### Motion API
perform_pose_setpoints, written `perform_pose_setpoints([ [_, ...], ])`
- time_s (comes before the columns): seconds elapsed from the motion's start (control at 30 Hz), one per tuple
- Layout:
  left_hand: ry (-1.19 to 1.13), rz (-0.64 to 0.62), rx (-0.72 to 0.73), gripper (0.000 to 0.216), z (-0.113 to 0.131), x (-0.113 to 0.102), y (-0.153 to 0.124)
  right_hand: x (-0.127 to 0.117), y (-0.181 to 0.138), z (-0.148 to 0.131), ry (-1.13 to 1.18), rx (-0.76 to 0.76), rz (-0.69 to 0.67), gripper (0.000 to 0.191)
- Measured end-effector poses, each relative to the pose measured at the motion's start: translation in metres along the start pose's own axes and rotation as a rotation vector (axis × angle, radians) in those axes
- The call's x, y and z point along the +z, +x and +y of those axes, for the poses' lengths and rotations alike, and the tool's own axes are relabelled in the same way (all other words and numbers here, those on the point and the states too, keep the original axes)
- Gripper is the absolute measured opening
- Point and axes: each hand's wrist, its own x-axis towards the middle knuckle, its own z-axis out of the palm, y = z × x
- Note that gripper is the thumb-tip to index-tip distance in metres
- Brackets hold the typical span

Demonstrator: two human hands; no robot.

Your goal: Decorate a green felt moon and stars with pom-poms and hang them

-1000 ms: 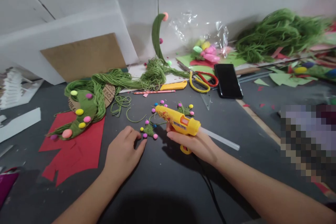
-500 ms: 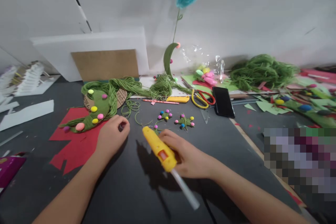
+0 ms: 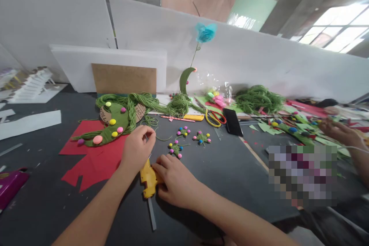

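My right hand [image 3: 178, 182] is wrapped round the handle of a yellow glue gun [image 3: 148, 180], which rests low over the dark table with a glue stick [image 3: 152, 213] poking out of its back end. Just above the nozzle, my left hand [image 3: 140, 146] is closed in a pinch; whatever it holds, if anything, is hidden. Beyond the hands lie three small green yarn stars with coloured pompoms: a near one [image 3: 175, 148], a far one [image 3: 183, 132] and a right one [image 3: 202, 137]. Left of my left hand, a green yarn-wrapped crescent [image 3: 107, 128] with pompoms lies partly on red felt [image 3: 95, 161].
Scissors [image 3: 215, 118], a yellow cutter [image 3: 193, 117] and a phone [image 3: 233, 122] lie behind the stars. A blue flower [image 3: 205, 33] stands at the back on a wire stem. Green yarn [image 3: 259, 99] is heaped back right. Another person's hand [image 3: 336, 130] is at the far right.
The glue gun has moved left and down towards the table, in my right hand. My left hand has come close to its nozzle. The view has tilted up, and another person's hand now shows.
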Motion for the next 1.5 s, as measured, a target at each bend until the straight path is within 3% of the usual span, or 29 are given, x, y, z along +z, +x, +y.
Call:
perform_pose_setpoints([
  [0.1,0.006,-0.053,0.048,0.012,0.002,0.005,-0.005,-0.009,-0.004,0.009,-0.010,0.013,0.074,0.040],
  [0.23,0.038,-0.105,0.100,0.013,0.005,0.008,-0.009,-0.029,-0.009,0.045,-0.020,0.152,0.219,0.045],
  [0.3,0.062,-0.115,0.083,0.012,0.006,0.009,-0.010,-0.037,-0.009,0.065,-0.039,0.161,0.182,0.056],
  [0.43,0.104,-0.144,0.070,0.013,0.002,0.014,-0.010,-0.035,-0.008,0.092,0.033,0.017,0.032,0.075],
  [0.6,0.096,-0.240,0.007,0.011,-0.007,0.025,-0.012,-0.023,-0.017,0.104,0.108,0.004,0.111,0.080],
  [0.73,0.037,-0.297,-0.045,0.016,-0.006,0.029,-0.015,-0.026,-0.024,0.106,0.040,0.045,0.203,0.067],
  [0.9,0.045,-0.332,-0.087,0.020,0.002,0.034,-0.018,-0.028,-0.022,0.106,-0.153,0.155,0.255,0.024],
  [0.97,0.102,-0.349,-0.087,0.020,0.004,0.037,-0.018,-0.024,-0.019,0.106,-0.177,0.162,0.252,0.016],
  [1.2,0.205,-0.364,0.012,0.031,0.006,0.047,-0.017,-0.011,-0.015,0.105,-0.199,0.169,0.260,0.018],
  [1.5,0.285,-0.333,0.019,0.043,0.006,0.049,-0.023,-0.009,-0.016,0.102,-0.177,0.204,0.257,0.013],
])
